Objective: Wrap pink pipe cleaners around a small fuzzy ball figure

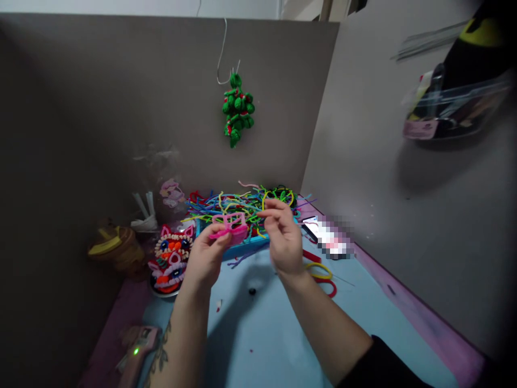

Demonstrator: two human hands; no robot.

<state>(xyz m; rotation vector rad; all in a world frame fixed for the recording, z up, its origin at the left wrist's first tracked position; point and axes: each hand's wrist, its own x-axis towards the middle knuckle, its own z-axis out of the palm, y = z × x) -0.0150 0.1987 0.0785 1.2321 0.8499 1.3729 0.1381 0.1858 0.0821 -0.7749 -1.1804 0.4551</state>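
My left hand point(208, 253) is closed, thumb and fingers pinching a pink pipe-cleaner piece point(236, 231) bent into an open, box-like shape. Just to its right, my right hand point(285, 234) is raised with thumb and index finger pressed together; what they pinch, if anything, is too small to make out. A thin pinkish strand point(309, 223) shows to the right of that hand, and whether it is held I cannot tell. Behind both hands, a blue tray point(246, 249) is heaped with many-coloured pipe cleaners point(238, 202).
Finished animal-face pieces point(173, 248) lie in a dish at left. A glue gun point(139, 350) with a green light sits near front left. Scissors point(323, 272) and a phone point(323, 231) lie right. A small black bead point(252, 291) is mid-table; a green ornament point(238, 108) hangs behind.
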